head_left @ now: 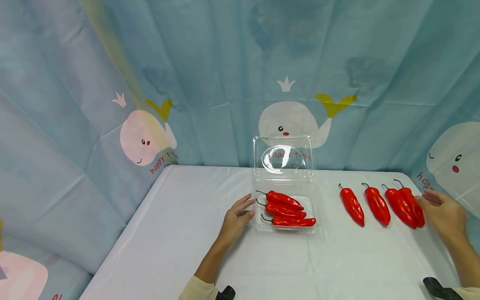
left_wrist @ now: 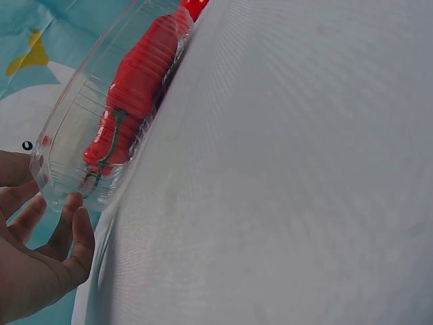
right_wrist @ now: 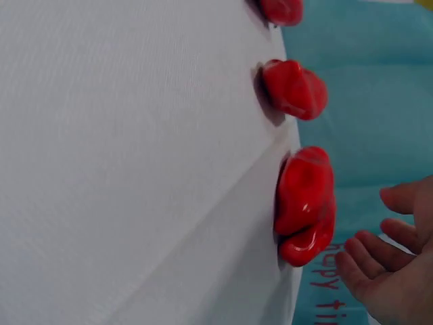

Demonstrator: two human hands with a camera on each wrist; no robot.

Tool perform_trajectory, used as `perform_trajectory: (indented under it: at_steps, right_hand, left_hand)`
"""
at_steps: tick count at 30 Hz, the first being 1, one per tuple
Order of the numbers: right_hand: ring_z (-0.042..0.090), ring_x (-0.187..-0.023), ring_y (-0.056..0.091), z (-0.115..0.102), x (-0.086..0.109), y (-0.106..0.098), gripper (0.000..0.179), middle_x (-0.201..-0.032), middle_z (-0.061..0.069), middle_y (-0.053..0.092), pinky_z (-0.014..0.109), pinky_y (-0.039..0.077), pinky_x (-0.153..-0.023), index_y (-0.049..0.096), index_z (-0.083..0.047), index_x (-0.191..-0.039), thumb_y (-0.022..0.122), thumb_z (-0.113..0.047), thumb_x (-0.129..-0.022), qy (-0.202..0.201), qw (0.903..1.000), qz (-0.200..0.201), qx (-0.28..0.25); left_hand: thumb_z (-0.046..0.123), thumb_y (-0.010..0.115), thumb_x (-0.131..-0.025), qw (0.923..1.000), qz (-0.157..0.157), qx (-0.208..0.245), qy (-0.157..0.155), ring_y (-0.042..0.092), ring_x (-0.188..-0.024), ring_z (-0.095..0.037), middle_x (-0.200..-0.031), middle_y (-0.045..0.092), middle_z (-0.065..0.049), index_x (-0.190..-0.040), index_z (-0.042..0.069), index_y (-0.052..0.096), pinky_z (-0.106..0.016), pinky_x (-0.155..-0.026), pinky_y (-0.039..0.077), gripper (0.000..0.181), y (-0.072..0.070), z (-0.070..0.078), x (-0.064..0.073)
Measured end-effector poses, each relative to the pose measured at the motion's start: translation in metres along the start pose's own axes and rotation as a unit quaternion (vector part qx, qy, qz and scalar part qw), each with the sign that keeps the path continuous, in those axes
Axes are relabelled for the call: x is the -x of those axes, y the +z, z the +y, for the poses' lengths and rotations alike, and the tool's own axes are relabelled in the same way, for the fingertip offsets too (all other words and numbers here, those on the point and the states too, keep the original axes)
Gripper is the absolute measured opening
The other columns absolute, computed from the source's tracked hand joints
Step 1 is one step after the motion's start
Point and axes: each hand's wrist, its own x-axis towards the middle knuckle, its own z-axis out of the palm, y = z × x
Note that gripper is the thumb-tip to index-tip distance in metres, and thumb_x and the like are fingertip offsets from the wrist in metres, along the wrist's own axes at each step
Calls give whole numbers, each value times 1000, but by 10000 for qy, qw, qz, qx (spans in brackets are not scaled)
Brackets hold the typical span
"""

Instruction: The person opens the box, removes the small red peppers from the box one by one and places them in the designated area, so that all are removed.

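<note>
A clear plastic clamshell box (head_left: 318, 208) stands on the white table with its lid (head_left: 283, 158) raised at the back. Three red peppers (head_left: 286, 211) with thin stems lie in its base, one in front of another. At the box's left side is my left hand (head_left: 237, 221), its loosely bent fingers against or just beside the clear wall (left_wrist: 61, 135). On the right, several more red peppers lie in a row, the two rightmost (head_left: 401, 206) pressed together. My right hand (head_left: 446, 214) is just right of this pair, fingers spread and holding nothing in the right wrist view.
The table (head_left: 180, 216) has a white cloth over it. Behind it hangs a blue curtain (head_left: 213, 133) printed with whales, close to the table's back edge and the raised lid. Two single peppers (head_left: 351, 206) lie between the box and the rightmost pair.
</note>
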Motion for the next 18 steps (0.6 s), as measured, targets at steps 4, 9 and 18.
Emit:
perform_trajectory:
  at_steps: [4,9,18]
  right_hand:
    - [57,-143,44,-9,6,2,62,-162,35,36,64,39,-107,30,4,-163,47,-29,-113,-189,9997,55,-123]
    - [58,-141,46,-19,13,4,60,-159,34,41,69,41,-104,35,4,-161,50,-28,-112,-462,9986,172,-180]
    - [53,-143,47,-39,26,7,62,-158,28,48,44,46,-105,42,-6,-161,58,-35,-108,-992,9943,159,-364]
  left_hand:
    - [14,64,-105,10000,21,11,17,66,-127,-32,-164,49,-2,-145,8,66,-34,-100,59,40,0,0,0]
    - [14,64,-105,10000,28,4,28,66,-127,-33,-164,49,-2,-145,8,66,-34,-99,59,40,0,0,0]
    - [15,62,-106,10000,26,-8,13,65,-128,-34,-164,49,-3,-144,7,66,-37,-101,58,39,0,1,0]
